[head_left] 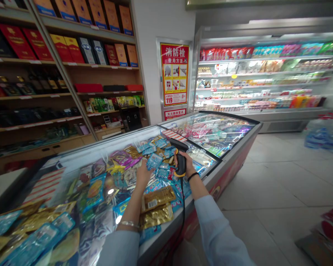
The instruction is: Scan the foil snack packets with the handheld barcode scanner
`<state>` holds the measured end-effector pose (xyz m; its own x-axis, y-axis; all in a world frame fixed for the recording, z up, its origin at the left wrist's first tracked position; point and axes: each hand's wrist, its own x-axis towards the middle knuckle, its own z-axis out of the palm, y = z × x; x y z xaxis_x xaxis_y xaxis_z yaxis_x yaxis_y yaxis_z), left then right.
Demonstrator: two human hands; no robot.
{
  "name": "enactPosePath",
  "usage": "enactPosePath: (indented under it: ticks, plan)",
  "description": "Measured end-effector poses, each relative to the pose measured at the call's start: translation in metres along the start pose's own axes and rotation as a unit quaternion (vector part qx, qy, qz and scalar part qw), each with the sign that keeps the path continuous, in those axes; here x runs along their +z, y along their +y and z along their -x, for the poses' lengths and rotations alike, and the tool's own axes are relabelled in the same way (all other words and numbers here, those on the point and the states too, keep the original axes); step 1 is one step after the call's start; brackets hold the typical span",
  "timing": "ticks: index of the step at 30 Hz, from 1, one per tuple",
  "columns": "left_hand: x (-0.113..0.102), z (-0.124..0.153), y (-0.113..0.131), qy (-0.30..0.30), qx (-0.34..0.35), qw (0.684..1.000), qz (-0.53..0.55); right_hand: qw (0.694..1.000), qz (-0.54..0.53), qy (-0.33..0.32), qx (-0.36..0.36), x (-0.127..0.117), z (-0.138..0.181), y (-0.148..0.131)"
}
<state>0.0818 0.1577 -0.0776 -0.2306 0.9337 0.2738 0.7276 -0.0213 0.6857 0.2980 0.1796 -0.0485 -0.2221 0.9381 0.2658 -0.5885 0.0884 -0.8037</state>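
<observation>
My right hand (pixel 188 165) is wrapped round a black and yellow handheld barcode scanner (pixel 180 165), its cable (pixel 182 207) hanging down over the freezer's near edge. The scanner's head points left, toward my left hand (pixel 144 173). The left fingers are partly hidden and grip a blue ice-cream packet (pixel 154 161) at its edge. Around both hands lie more blue packets (pixel 162 171), purple packets (pixel 122 158) and gold packets (pixel 158 197) inside the chest freezer (pixel 224 173). Several gold and blue packets (pixel 44 221) rest on the glass at lower left.
Glass lids (pixel 211 129) cover the freezer's far part. Shelves with boxes (pixel 86 50) line the left wall. A lit refrigerated display (pixel 266 81) stands at the back right. Wrapped water bottles (pixel 323 135) and a red carton (pixel 331 229) sit on the tiled floor (pixel 261 195).
</observation>
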Motion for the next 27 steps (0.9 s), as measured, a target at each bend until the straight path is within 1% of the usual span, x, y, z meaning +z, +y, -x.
enactPosePath:
  ticks: [2,5,10,13,17,22,27]
  plan:
    - [-0.006,-0.003,-0.001,0.011,-0.011,0.998,0.056,1.000,-0.003,0.006,-0.010,0.008,0.003,-0.005]
    - [-0.019,-0.012,-0.007,0.063,-0.001,0.990,0.127,1.000,0.020,-0.010,-0.020,0.028,0.014,-0.020]
    - [-0.043,-0.020,-0.011,0.154,0.035,0.970,0.187,0.990,0.123,-0.073,0.000,0.069,0.039,-0.049]
    - [-0.051,-0.018,-0.006,0.185,0.038,0.959,0.211,0.982,0.165,-0.089,0.020,0.084,0.046,-0.055]
    - [-0.057,-0.013,0.004,0.204,0.050,0.953,0.218,0.975,0.195,-0.093,0.050,0.090,0.045,-0.050]
    - [-0.065,-0.010,0.007,0.218,0.055,0.956,0.190,0.975,0.185,-0.111,0.058,0.087,0.040,-0.043]
    - [-0.070,-0.010,0.008,0.201,0.032,0.964,0.170,0.982,0.149,-0.104,0.060,0.084,0.043,-0.045]
